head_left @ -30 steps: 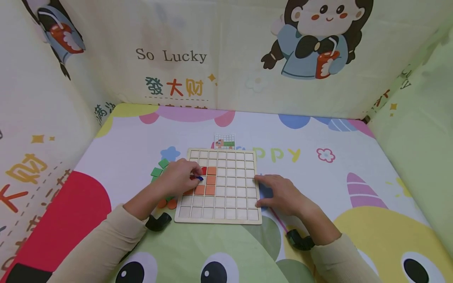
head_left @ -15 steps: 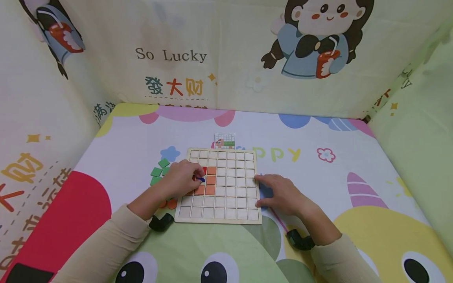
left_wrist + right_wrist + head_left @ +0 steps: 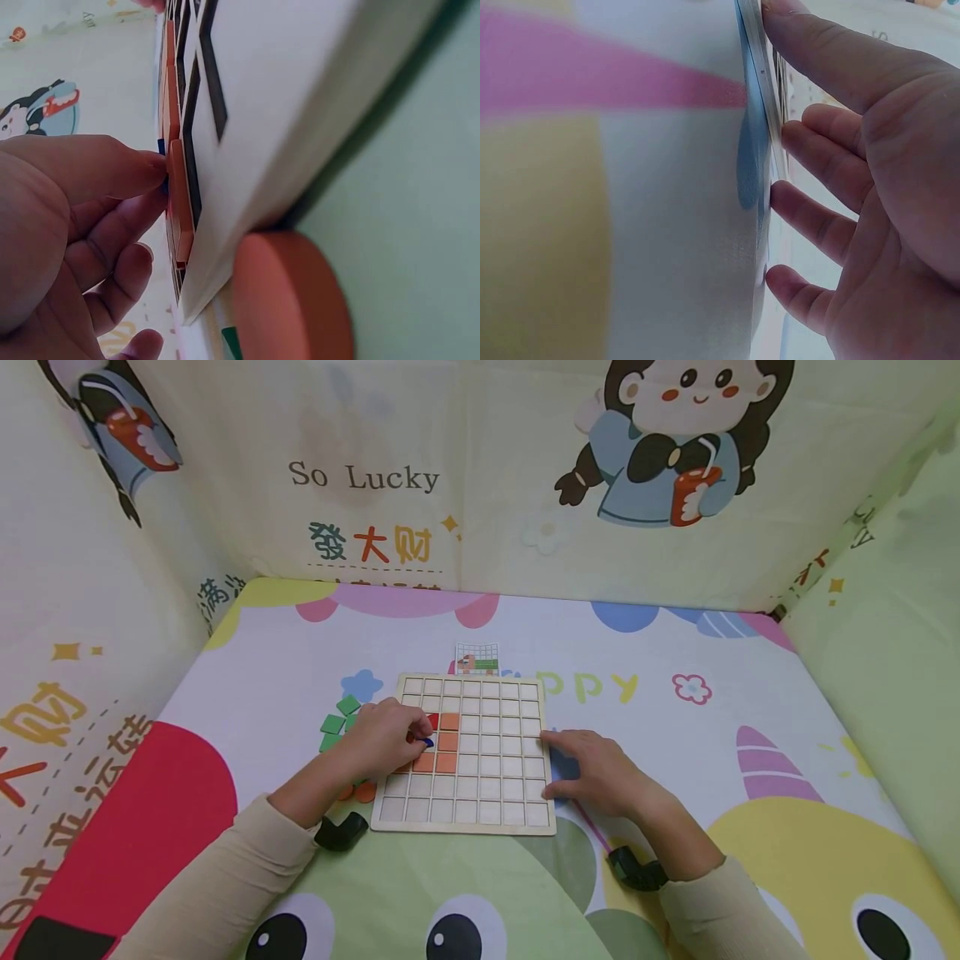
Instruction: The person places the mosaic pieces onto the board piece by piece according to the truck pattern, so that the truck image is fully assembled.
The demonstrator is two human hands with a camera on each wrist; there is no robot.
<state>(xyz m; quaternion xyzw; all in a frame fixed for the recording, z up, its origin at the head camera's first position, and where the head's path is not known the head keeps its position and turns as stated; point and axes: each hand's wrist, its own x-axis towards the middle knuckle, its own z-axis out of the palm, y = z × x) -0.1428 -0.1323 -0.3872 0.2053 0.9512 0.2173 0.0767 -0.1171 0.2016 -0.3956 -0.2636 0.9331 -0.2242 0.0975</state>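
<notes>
A pale wooden grid board (image 3: 510, 790) lies on the table in the head view. Several orange square tiles (image 3: 447, 741) and a red tile (image 3: 432, 721) sit in cells on its left side. My left hand (image 3: 386, 735) pinches a small blue piece (image 3: 428, 742) between thumb and forefinger, right at a cell beside the orange tiles. The left wrist view shows only a sliver of the blue piece (image 3: 161, 146) past the thumb; its full shape is hidden. On the opposite side, my right hand (image 3: 600, 772) touches the board's right edge, thumb and fingers extended and relaxed.
Several green square tiles (image 3: 332, 724) lie left of the board, partly behind the left hand. Orange round discs (image 3: 365, 792) lie near the board's lower left corner. A small printed pattern card (image 3: 477, 658) is just beyond the far edge. Printed cloth walls (image 3: 495, 552) surround the table.
My left hand has shifted slightly right over the board with the blue piece, then stays almost still over the last half second. The right hand and the board have not moved.
</notes>
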